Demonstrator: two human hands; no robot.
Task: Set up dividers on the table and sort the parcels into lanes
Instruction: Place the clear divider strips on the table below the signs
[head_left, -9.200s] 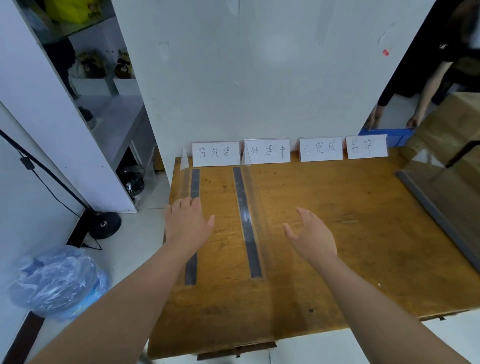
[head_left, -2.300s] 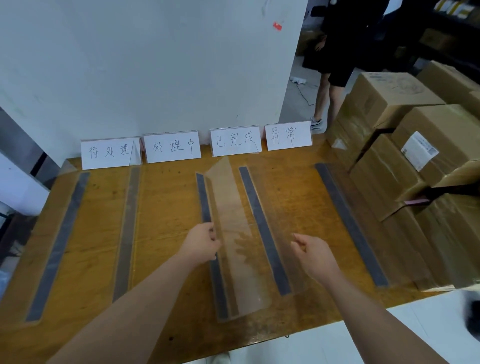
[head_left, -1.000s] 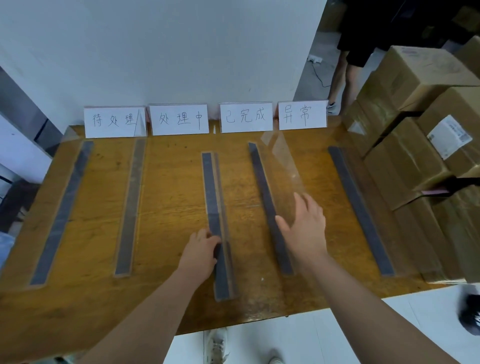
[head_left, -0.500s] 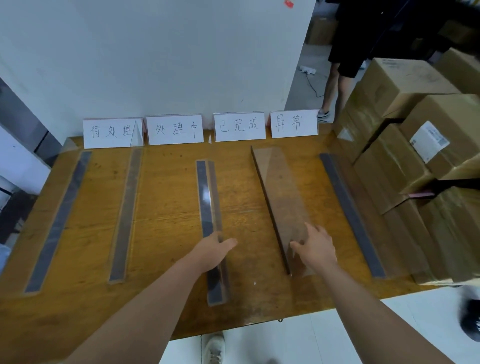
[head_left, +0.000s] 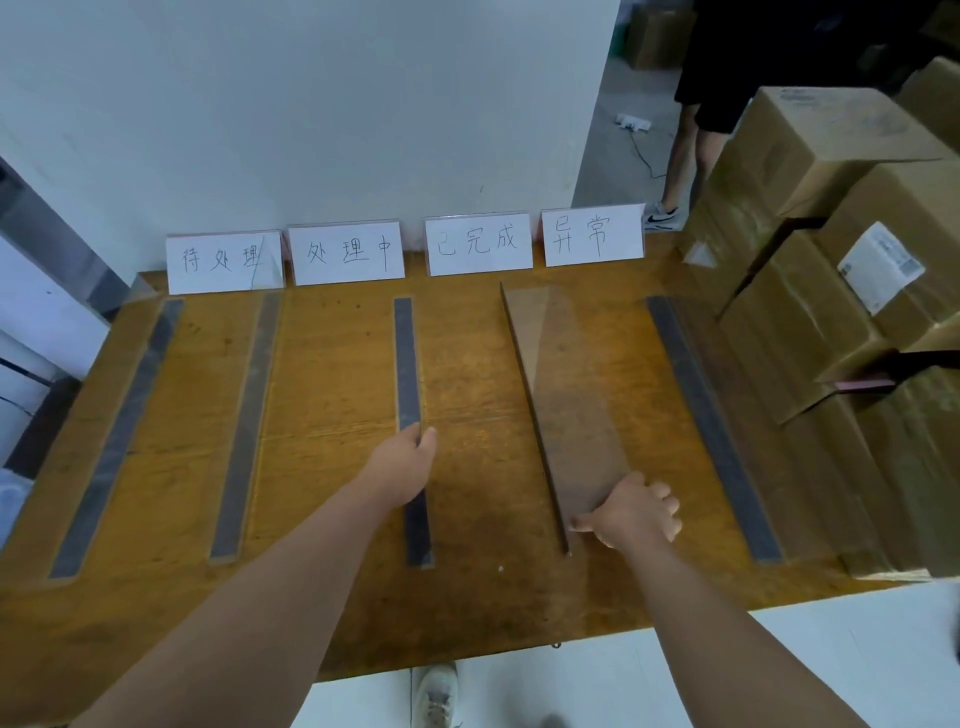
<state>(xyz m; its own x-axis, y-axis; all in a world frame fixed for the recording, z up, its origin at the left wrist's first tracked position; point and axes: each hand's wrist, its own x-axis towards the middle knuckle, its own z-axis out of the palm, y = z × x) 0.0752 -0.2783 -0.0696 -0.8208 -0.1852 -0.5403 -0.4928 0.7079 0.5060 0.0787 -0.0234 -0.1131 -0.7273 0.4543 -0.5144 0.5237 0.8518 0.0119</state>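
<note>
Head view: right hand (head_left: 636, 514) is clamping the tilted divider (head_left: 566, 405) at its near end, near the table's (head_left: 337, 415) front edge. Left hand (head_left: 410, 457) is pinching the mid divider (head_left: 405, 358). Risk, I'd say: the panel is leaning right and may flop flat or skew the lane. Worn wood top, cards (head_left: 478, 247) lining the back edge, parcels (head_left: 810, 312) crowding the right edge, a person (head_left: 706, 78) standing behind.

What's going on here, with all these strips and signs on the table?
A person is laying out clear dividers on a wooden table, making lanes below four handwritten signs. The left hand holds the middle divider. The right hand grips the near end of the tilted divider beside it, which is not yet set straight. Cardboard boxes are stacked at the right, and none lies in a lane.
</note>
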